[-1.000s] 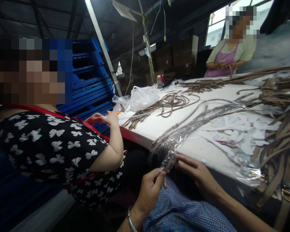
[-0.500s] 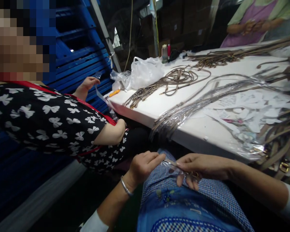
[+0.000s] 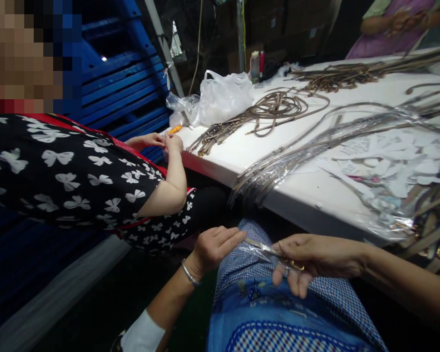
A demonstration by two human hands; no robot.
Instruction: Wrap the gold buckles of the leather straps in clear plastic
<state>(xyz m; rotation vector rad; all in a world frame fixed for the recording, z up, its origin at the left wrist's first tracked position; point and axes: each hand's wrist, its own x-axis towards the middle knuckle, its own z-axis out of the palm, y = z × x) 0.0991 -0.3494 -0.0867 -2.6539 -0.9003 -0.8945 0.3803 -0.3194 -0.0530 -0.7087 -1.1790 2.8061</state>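
Observation:
Above my blue checked apron (image 3: 293,322) I hold a thin brown strap (image 3: 257,244) in a clear plastic sleeve, with a gold-coloured buckle (image 3: 297,266) at its right end. My left hand (image 3: 217,248), with a bangle at the wrist, is closed on the strap's left end. Palm up, my right hand (image 3: 311,259) pinches the strap near the buckle between thumb and fingers. Its lower fingers spread beneath the plastic.
Long straps in clear plastic (image 3: 275,168) hang over the edge of the white table (image 3: 297,205). Beyond lie a coiled strap bundle (image 3: 275,107), a white plastic bag (image 3: 223,100) and paper slips (image 3: 399,156). A co-worker (image 3: 73,176) stands close on the left; another person (image 3: 396,29) works across the table.
My hands keep hold of the strap, and more of its sleeve and buckle shows between them. The left co-worker's hands have come together at the table corner. The view has shifted slightly.

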